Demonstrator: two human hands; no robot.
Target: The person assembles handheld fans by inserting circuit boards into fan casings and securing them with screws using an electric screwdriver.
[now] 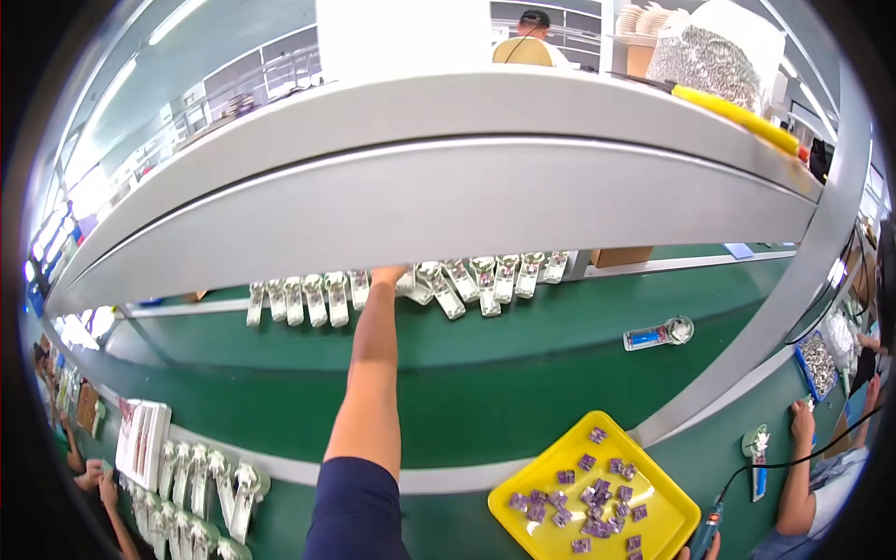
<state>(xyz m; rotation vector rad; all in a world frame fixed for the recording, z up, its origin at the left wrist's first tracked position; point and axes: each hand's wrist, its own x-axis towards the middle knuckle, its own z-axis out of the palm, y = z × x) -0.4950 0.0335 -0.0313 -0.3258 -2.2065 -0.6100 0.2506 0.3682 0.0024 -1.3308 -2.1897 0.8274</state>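
My left arm in a dark blue sleeve stretches far forward over the green conveyor belt (485, 373). My left hand (387, 274) reaches a row of silver-and-white parts (467, 280) at the far side of the belt. The grey shelf (448, 196) hides its fingers, so its grip does not show. At the bottom edge only a bit of my right hand (686, 553) is in view, wrapped around a blue corded tool (707, 527). Beside it sits a yellow tray (560, 457) holding several small purple pieces (597, 495).
A blue-and-silver part (658, 333) lies alone on the belt. More silver parts (196, 485) stand in a row at lower left. A co-worker's hand (801, 420) works at the right near a blue bin (819, 362); other people's hands (93, 476) work at left.
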